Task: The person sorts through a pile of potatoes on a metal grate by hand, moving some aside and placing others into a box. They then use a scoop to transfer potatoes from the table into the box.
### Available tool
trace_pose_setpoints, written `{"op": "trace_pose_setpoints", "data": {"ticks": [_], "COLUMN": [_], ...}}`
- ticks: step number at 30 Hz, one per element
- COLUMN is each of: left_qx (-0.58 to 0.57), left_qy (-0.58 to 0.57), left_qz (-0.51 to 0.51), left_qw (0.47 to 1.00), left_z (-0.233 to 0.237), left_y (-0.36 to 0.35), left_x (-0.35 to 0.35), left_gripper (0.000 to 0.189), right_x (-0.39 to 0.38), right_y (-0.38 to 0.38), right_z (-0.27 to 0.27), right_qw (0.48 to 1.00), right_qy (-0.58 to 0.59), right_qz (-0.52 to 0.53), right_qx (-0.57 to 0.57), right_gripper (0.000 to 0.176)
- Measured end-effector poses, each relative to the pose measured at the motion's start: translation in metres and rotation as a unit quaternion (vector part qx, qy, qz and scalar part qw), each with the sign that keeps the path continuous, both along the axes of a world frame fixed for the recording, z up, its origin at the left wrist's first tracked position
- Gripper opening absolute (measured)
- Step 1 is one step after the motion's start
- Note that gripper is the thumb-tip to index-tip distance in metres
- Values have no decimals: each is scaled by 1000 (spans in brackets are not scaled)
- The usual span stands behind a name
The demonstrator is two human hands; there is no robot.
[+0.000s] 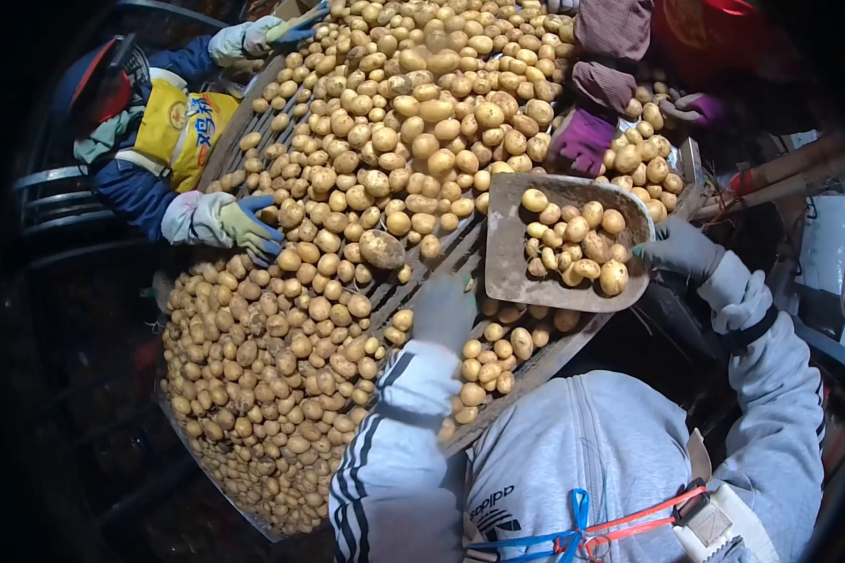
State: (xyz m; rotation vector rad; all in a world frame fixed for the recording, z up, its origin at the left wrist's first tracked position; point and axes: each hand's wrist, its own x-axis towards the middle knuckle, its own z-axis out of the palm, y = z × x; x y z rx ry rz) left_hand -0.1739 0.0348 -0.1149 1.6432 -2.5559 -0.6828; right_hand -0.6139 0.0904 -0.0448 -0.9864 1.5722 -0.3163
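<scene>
My left hand point(444, 310), in a grey glove, is over the slatted surface point(385, 302) beside the potatoes; it is blurred and its fingers are hard to make out. In my right hand point(678, 250), also gloved in grey, is the right rim of a scoop-shaped tray point(512, 267). Several small potatoes point(577, 239) lie inside that tray. Its flat edge faces left, over the slats. A larger, dirt-covered potato point(382, 249) rests up and left of my left hand.
A large potato pile point(263, 375) spreads across the sloping slats. At the left, a person in a yellow apron point(180, 131) reaches in with gloved hands. Another person's purple glove point(582, 143) is just above the tray. A red container point(714, 38) stands top right.
</scene>
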Motion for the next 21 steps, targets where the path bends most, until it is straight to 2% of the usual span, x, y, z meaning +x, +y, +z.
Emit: {"op": "trace_pose_setpoints", "data": {"ticks": [1,5,8,9,10,12,14,15,18,19,21], "left_qx": [-14,122,-18,-28,-18,-24,0,17,-16,5,1], "left_qy": [35,-29,102,115,79,25,50,60,72,40,51], "left_qz": [-19,-17,-4,-8,-12,-27,-34,-34,-17,-29,3], "left_qw": [999,992,995,993,997,999,998,997,997,999,999], "left_z": [7,31,27,23,12,4,0,-1,3,8,21], "left_y": [9,30,27,27,30,38,41,48,65,69,78], "left_x": [10,44,9,-10,-23,-37,-28,-20,7,17,35], "left_gripper": [24,28,31,35,39,32,27,24,18,17,17], "right_x": [-2,-14,-12,-8,-7,-7,-10,2,24,26,39], "right_y": [-8,-27,-46,-51,-56,-67,-72,-80,-96,-102,-109], "right_z": [6,1,11,16,19,16,5,24,37,30,32], "right_qw": [1000,999,995,992,988,983,980,984,968,965,939], "right_qy": [10,35,80,104,129,152,165,143,188,178,232], "right_qz": [10,35,66,75,86,102,105,108,167,191,256], "right_qx": [4,-9,-6,-11,-15,-29,-38,24,25,38,-9], "right_gripper": [29,29,37,39,41,42,42,40,37,38,41]}}
